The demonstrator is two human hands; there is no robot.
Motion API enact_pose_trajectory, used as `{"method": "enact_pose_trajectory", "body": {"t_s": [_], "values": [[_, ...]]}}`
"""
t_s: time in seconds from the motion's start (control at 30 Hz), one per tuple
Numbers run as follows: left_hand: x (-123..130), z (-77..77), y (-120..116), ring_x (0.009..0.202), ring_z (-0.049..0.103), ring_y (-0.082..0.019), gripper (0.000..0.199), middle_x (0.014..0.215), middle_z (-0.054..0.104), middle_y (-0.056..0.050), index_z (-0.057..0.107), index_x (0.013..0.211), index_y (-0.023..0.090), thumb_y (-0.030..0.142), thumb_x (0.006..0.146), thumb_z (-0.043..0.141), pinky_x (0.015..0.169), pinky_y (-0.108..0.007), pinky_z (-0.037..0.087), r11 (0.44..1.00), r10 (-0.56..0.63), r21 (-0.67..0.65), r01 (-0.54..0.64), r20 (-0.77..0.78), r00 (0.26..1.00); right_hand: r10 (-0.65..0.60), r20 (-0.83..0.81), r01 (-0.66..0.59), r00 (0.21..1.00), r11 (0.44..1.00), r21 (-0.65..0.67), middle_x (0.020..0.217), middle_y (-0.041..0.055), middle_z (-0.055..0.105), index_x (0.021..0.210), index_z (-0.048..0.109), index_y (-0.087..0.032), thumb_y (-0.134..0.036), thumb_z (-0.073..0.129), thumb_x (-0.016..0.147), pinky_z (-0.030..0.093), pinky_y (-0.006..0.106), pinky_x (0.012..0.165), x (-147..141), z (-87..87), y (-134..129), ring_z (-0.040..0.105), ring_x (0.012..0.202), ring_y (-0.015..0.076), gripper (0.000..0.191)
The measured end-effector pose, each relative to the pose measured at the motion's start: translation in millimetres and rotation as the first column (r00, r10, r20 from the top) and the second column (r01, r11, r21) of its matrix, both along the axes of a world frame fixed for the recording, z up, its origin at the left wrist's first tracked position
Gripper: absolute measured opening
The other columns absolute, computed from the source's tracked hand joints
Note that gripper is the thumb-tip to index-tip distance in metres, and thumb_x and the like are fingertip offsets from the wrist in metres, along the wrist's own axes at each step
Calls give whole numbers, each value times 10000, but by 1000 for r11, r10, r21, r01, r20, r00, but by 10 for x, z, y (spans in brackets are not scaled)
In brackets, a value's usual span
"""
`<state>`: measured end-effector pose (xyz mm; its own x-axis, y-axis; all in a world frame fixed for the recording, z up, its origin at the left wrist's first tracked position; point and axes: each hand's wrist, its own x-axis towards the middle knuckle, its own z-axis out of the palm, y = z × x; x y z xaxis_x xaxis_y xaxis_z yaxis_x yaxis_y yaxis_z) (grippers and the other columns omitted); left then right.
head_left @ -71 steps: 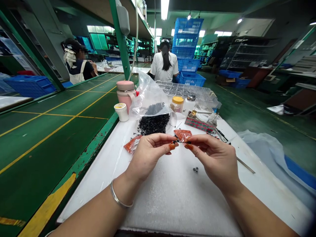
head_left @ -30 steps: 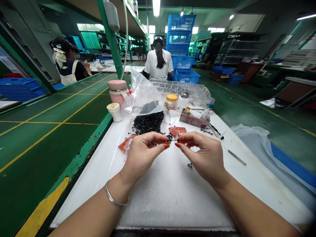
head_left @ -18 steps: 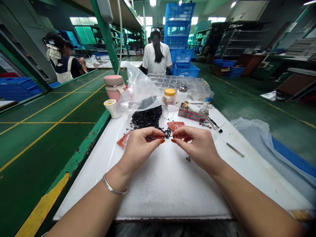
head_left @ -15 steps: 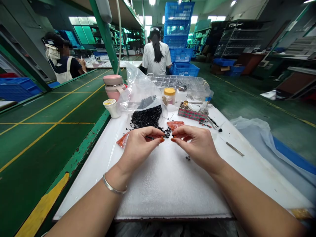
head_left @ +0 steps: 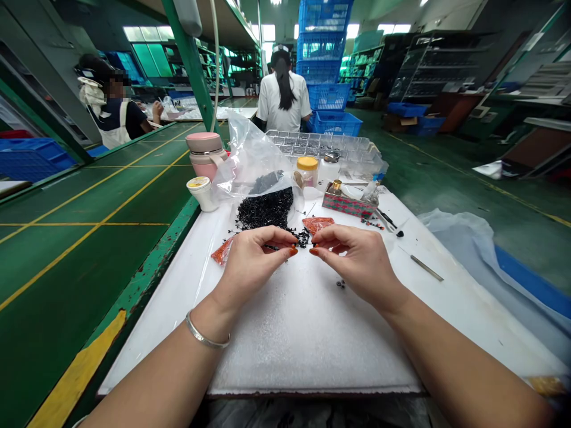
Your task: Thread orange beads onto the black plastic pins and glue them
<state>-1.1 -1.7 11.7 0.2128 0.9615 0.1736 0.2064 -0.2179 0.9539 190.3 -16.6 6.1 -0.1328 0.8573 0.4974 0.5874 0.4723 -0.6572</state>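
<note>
Above the white work surface (head_left: pixel 312 345), my left hand (head_left: pixel 254 255) pinches a small black part between thumb and forefinger, with a bit of orange at its end. Facing it, a few centimetres apart, my right hand (head_left: pixel 363 258) is also closed in a pinch on a small black part. Both parts are mostly covered by the fingers. Just beyond the hands lies a heap of thin black pieces (head_left: pixel 263 209), spilling from a clear plastic bag (head_left: pixel 254 151). An orange-filled packet (head_left: pixel 317 224) lies behind my right fingertips, another orange packet (head_left: pixel 221 252) beside my left hand.
Several small black rings (head_left: pixel 341 284) lie near my right hand. Further back stand a pink mug (head_left: pixel 205 154), a white tub (head_left: pixel 201 193), a yellow-lidded jar (head_left: pixel 307 171), a patterned box (head_left: pixel 348 204) and a clear compartment tray (head_left: pixel 325 142). A thin metal tool (head_left: pixel 427 267) lies at right.
My hands keep the same pinch, almost unmoved. The view has shifted very slightly. At the far left, a co-worker's hand has risen a little.
</note>
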Motion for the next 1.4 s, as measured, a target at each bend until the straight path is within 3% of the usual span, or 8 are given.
{"method": "enact_pose_trajectory", "body": {"t_s": [0.37,0.53,0.7,0.83,1.07,1.2,1.4], "values": [[-11,-22,20,738,670,-156,130,813,745,-43,748,849,156,207,731,732,654,-243,517,1000,-8,28,9,-24,1000,7,-3,-7,1000,1000,2,765,-25,737,824,717,-196,-112,713,752,515,207,618,12,-6,8,645,647,100,110],[-33,-81,52,751,671,-156,113,817,742,-23,738,851,178,190,758,675,673,-248,509,995,-12,94,27,-162,987,30,30,-27,999,997,-78,758,-29,729,822,710,-198,-117,707,755,490,208,632,20,-8,33,649,670,102,106],[-39,-156,64,715,648,-149,164,769,729,14,731,815,222,140,757,601,625,-246,437,980,-30,152,127,-521,853,159,259,-77,953,950,-302,724,-28,706,780,709,-206,-106,681,738,432,231,618,41,-67,66,629,672,119,112],[-25,-173,54,703,632,-156,171,755,724,20,725,779,235,139,747,587,617,-257,396,967,-68,138,214,-670,739,200,402,-62,894,942,-330,686,-30,679,765,709,-214,-89,627,724,380,239,596,45,-121,75,589,650,120,155],[-67,-191,71,720,615,-147,164,779,709,27,734,825,248,156,727,640,635,-253,397,955,-151,87,283,-679,718,267,388,-88,882,903,-420,692,-29,670,778,707,-211,-120,654,713,371,235,594,88,-128,97,576,652,117,124],[-101,-184,89,725,617,-140,267,779,704,28,740,887,250,93,705,623,657,-248,415,944,-209,51,326,-670,712,304,342,-121,889,877,-464,737,-30,683,848,718,-214,-130,693,703,395,228,606,124,-97,98,595,673,115,169],[-114,-133,93,735,640,-144,329,799,722,23,743,920,240,52,690,602,667,-245,434,942,-188,69,328,-702,687,306,378,-106,874,879,-466,731,-28,686,861,731,-209,-108,675,712,398,234,605,128,-40,80,599,665,113,189]]}}
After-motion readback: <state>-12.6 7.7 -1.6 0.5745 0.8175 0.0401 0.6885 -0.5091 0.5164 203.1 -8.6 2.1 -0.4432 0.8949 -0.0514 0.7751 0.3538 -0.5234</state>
